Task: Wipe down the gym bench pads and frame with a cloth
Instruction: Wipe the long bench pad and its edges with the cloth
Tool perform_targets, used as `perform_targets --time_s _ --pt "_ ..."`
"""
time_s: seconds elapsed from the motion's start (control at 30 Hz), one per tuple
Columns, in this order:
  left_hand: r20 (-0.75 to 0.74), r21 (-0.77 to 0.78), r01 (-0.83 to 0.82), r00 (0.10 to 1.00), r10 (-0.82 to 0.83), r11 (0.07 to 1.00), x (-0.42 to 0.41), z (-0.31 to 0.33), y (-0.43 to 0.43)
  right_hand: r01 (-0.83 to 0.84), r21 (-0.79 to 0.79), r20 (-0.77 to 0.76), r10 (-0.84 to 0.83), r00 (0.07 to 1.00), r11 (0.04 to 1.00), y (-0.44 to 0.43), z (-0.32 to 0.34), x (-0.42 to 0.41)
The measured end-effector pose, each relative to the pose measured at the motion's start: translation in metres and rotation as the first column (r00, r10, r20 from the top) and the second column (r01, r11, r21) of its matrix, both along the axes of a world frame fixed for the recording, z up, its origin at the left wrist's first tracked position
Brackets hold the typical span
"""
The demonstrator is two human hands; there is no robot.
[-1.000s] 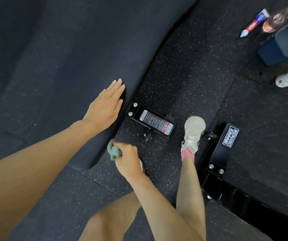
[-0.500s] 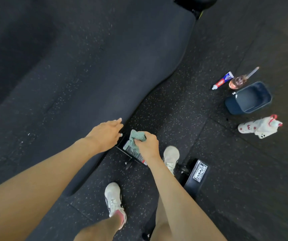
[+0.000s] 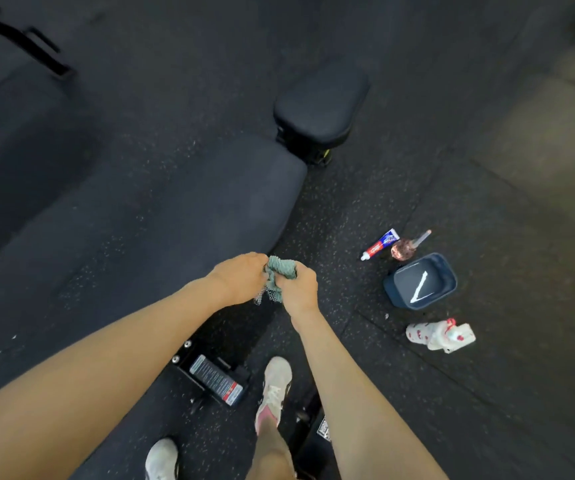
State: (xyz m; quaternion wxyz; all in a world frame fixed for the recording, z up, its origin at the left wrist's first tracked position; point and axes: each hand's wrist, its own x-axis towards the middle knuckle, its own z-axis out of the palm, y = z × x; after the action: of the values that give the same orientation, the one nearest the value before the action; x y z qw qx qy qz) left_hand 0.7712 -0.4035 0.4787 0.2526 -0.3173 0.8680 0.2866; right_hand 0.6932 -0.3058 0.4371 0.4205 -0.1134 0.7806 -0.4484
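A crumpled grey-green knitted cloth (image 3: 282,270) is bunched in the air between both hands, its loose end hanging under them. The left hand (image 3: 241,279) pinches one side with curled fingers, and the right hand (image 3: 300,289) is curled tight round the other. Just left of the grip runs the long dark bench pad (image 3: 175,220). Below it lies the black labelled frame foot (image 3: 215,379). To its right on the floor are a red-and-blue tube (image 3: 379,244), a coppery scrubber (image 3: 403,250), a dark blue plastic tub (image 3: 391,289) and a white spray bottle (image 3: 435,336). Beyond is a small rounded black pad (image 3: 320,105).
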Motion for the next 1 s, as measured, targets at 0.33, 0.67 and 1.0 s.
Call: perform_targets --time_s 0.33,0.67,1.0 --pt "-0.131 0.302 -0.503 0.819 0.558 0.809 -0.114 0.065 -0.016 0.054 -0.127 0.308 -0.012 0.951 0.990 -0.021 0.087 -0.110" --pt "-0.132 0.349 -0.411 0.868 0.478 0.842 -0.223 0.069 -0.055 0.282 -0.082 0.684 -0.152 0.714 0.956 -0.031 0.091 -0.217" --pt "-0.229 0.361 -0.268 0.903 0.363 0.893 -0.397 0.063 -0.104 0.334 0.014 0.701 -0.248 0.669 0.942 -0.076 0.087 -0.379"
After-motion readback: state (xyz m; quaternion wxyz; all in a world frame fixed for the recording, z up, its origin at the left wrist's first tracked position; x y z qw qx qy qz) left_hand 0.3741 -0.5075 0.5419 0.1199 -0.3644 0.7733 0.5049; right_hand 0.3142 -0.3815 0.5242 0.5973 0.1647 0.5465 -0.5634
